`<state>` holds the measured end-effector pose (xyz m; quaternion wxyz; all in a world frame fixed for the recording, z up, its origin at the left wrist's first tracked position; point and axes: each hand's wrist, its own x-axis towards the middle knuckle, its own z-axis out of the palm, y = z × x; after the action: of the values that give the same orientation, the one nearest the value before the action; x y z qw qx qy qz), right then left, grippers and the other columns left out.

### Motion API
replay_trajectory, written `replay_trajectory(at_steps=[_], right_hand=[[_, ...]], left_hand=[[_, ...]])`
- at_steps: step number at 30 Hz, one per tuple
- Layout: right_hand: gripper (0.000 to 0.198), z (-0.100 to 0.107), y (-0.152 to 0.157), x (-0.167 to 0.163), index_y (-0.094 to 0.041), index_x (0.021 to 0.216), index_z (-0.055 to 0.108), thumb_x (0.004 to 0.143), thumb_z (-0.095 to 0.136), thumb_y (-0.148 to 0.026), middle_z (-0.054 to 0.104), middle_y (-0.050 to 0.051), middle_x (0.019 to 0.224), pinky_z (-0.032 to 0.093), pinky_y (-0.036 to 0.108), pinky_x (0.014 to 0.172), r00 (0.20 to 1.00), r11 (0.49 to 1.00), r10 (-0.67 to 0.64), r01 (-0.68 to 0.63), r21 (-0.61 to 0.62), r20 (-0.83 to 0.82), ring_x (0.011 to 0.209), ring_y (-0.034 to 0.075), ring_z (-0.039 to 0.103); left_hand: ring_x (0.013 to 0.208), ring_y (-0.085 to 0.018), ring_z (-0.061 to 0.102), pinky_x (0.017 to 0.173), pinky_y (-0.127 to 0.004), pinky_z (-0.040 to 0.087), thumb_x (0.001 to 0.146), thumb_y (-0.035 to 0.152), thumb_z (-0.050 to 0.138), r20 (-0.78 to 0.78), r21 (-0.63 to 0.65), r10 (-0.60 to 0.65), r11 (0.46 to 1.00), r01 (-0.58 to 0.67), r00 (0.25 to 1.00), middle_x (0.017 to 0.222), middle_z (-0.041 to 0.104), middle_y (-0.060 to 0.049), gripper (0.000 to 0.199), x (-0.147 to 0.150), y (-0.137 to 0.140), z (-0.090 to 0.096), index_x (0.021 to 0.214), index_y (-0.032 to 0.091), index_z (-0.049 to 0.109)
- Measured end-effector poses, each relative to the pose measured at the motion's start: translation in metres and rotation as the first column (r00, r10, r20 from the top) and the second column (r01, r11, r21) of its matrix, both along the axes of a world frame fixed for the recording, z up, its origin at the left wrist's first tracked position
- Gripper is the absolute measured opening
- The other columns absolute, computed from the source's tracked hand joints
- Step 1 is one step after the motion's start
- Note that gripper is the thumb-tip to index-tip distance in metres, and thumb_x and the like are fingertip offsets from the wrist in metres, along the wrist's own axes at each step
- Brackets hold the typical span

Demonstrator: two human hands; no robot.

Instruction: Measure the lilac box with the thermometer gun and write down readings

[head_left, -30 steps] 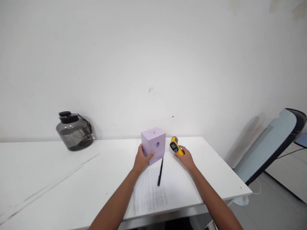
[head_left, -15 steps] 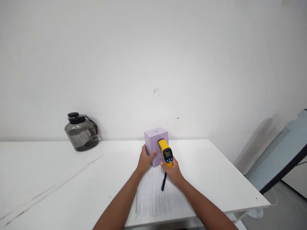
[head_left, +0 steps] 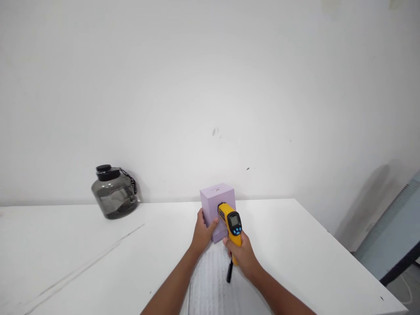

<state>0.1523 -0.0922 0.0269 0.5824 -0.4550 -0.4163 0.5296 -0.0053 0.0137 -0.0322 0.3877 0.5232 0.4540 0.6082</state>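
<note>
A lavender box (head_left: 210, 211) stands upright near the back of the white table, gripped at its left side by my left hand (head_left: 201, 232), thumb across the front face. My right hand (head_left: 244, 253) is wrapped round the handle of a yellow and black infrared thermometer gun (head_left: 230, 218). The gun's nose points at the box's front face and looks very close to it; whether they touch I cannot tell. Its small screen and blue buttons face me. Below the handle lies a black pen (head_left: 229, 272), its upper end hidden, on printed sheets of paper (head_left: 213, 284).
A dark translucent water jug (head_left: 116, 194) with a black lid and cord stands at the back left, against the white wall (head_left: 210, 87). Beyond the table's right edge leans a pale grey panel-like object (head_left: 390, 232). The white table (head_left: 98, 262) has dark streaks on the left.
The view has tilted slightly up, so everything sits lower in the picture. The thermometer gun has turned a little, showing more of its left side and handle. Both hands keep their holds.
</note>
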Motion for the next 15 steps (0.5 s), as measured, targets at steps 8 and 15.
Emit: replay_trajectory(at_steps=[8, 15], right_hand=[[0.043, 0.010, 0.010, 0.013, -0.024, 0.086, 0.068, 0.059, 0.092, -0.048, 0.059, -0.008, 0.064, 0.043, 0.030, 0.055, 0.999, 0.999, 0.035, -0.035, 0.008, 0.002, 0.053, 0.011, 0.049], [0.037, 0.005, 0.017, 0.014, -0.024, 0.082, 0.067, 0.057, 0.087, -0.042, 0.060, -0.008, 0.064, 0.041, 0.029, 0.054, 0.998, 0.998, 0.059, -0.059, -0.001, -0.016, 0.053, 0.011, 0.048]], left_hand=[[0.134, -0.038, 0.080, 0.117, -0.058, 0.064, 0.079, 0.075, 0.088, 0.014, -0.004, -0.019, 1.000, 0.019, 1.000, 0.143, 0.079, -0.019, 0.090, 0.000, -0.003, 0.007, 0.146, 0.022, 0.058], [0.128, -0.040, 0.082, 0.115, -0.060, 0.065, 0.079, 0.074, 0.087, -0.017, 0.002, -0.016, 1.000, 0.016, 1.000, 0.139, 0.081, -0.019, 0.086, -0.003, -0.003, 0.011, 0.143, 0.022, 0.061]])
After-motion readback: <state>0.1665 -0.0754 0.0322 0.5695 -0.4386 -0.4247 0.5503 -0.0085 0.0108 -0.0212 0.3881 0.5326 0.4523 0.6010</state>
